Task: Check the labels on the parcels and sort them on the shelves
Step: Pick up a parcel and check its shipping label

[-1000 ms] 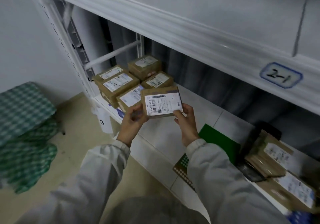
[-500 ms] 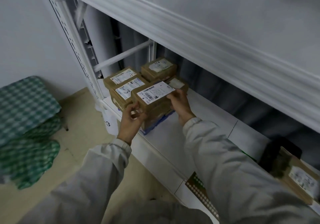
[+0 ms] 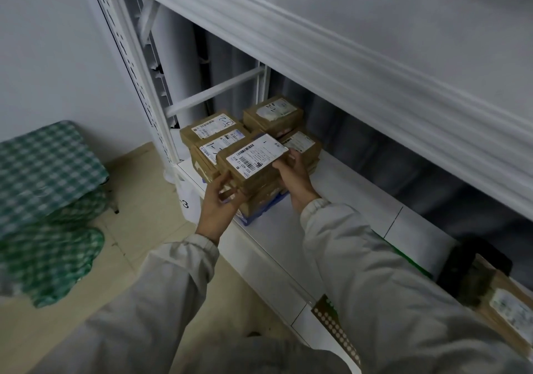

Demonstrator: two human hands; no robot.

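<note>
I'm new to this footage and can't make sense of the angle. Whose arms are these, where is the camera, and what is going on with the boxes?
There is no machine here: a person wears a camera on the head, looking forward and down, so you see their own two arms in pale sleeves. The left hand and right hand together hold a cardboard parcel, its white barcode label facing up. It sits at the top of a stack of similar labelled parcels at the left end of a white shelf; whether it already rests on the stack I cannot tell. More parcels lie at the far right of the shelf. A green checked cloth sits to the left, beside the shelving.
</note>
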